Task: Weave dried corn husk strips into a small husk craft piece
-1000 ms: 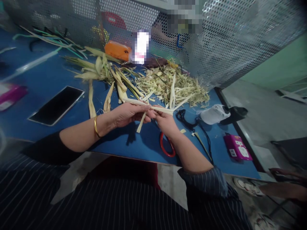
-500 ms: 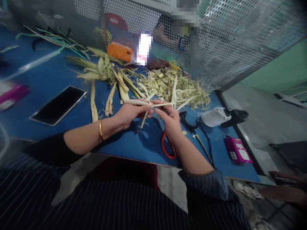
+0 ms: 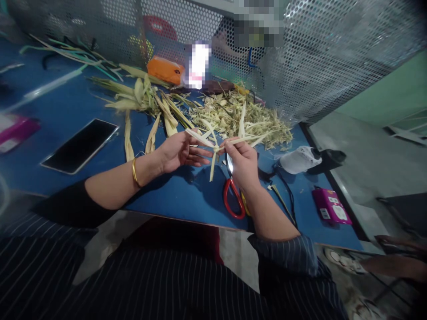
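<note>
Above the blue table (image 3: 180,195) I hold crossed pale leaf strips (image 3: 213,146) between both hands. My right hand (image 3: 243,163) is closed, pinching the strips where they cross. The fingers of my left hand (image 3: 178,152) are stretched out beside the left strip, touching it lightly. A gold bangle sits on my left wrist. Red-handled scissors (image 3: 231,198) lie on the table just under my right hand. Behind the hands lies a heap of cut leaf scraps (image 3: 240,118), with longer leaves (image 3: 147,100) to its left.
A dark phone (image 3: 80,145) lies at the left, a pink object (image 3: 15,133) beyond it. An orange pouch (image 3: 165,70) sits by the perforated metal screen (image 3: 316,49). At the right are a white object (image 3: 298,159), a black cord (image 3: 278,186) and a pink box (image 3: 330,206).
Both hands rose slightly with the strips. My left fingers opened out from a grip. My right hand closed round the crossing, uncovering the scissors below.
</note>
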Demonstrator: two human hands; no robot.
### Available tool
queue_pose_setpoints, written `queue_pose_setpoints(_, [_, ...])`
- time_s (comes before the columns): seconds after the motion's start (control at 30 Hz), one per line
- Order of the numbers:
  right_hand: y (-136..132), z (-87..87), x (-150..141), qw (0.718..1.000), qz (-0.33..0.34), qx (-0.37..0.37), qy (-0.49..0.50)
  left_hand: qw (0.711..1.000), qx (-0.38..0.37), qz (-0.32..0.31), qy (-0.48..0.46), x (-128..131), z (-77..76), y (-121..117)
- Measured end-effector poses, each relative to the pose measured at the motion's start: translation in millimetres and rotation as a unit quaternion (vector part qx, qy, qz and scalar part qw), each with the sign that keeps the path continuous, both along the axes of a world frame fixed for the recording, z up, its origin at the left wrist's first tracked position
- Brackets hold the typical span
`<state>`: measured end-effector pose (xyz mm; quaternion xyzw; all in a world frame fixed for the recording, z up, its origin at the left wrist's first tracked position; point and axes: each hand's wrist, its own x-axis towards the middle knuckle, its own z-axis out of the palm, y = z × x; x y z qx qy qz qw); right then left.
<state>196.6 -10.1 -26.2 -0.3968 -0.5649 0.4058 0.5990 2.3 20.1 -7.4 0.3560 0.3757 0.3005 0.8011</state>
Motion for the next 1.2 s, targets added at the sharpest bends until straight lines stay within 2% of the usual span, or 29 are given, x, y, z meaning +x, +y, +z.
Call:
queue_pose_setpoints(0.1, [-1.1, 2.1, 0.8, 0.999, 0.020, 0.006, -0.046, 0.998, 0.008, -0.058, 0.006, -5.5, 3.0, 0.8])
queue_pose_setpoints(0.23, [-1.8, 3.8, 0.1, 0.996, 0.020, 0.007, -0.082, 0.990, 0.093, -0.102, 0.028, -5.3, 3.9, -4.0])
queue_pose_setpoints(0.4, [-3.9, 1.3, -4.2, 0.996, -0.003, 0.002, -0.084, 0.975, 0.200, -0.064, 0.073, 5.4, -5.1, -13.1])
queue_pose_setpoints(0.53, [-5.4, -4.0, -6.0, 0.994, -0.028, 0.012, -0.103, 0.967, 0.226, -0.042, 0.107, 9.3, -10.3, -16.6])
queue_pose_setpoints(0.63, [-4.3, -6.6, -5.5, 0.990, -0.072, 0.016, -0.121, 0.962, 0.235, -0.034, 0.135, 10.1, -9.9, -17.4])
queue_pose_setpoints(0.73, [-2.5, -4.8, -3.5, 0.989, -0.088, -0.030, -0.115, 0.962, 0.234, 0.005, 0.139, 10.6, -7.9, -16.9])
queue_pose_setpoints(0.8, [-2.9, -0.8, -2.3, 0.989, -0.072, -0.072, -0.110, 0.961, 0.232, 0.050, 0.140, 10.2, -6.6, -15.6])
queue_pose_setpoints(0.93, [-9.6, 8.1, -4.3, 0.972, 0.045, -0.123, -0.194, 0.954, 0.236, 0.107, 0.150, 8.4, -6.3, -12.4])
queue_pose_setpoints(1.0, [-13.0, 10.2, -6.2, 0.959, 0.081, -0.103, -0.250, 0.951, 0.241, 0.114, 0.158, 8.7, -7.4, -11.7])
queue_pose_setpoints(1.2, [-13.3, 12.3, -3.4, 0.933, 0.097, -0.005, -0.346, 0.941, 0.257, 0.136, 0.176, 11.7, -8.8, -13.0])
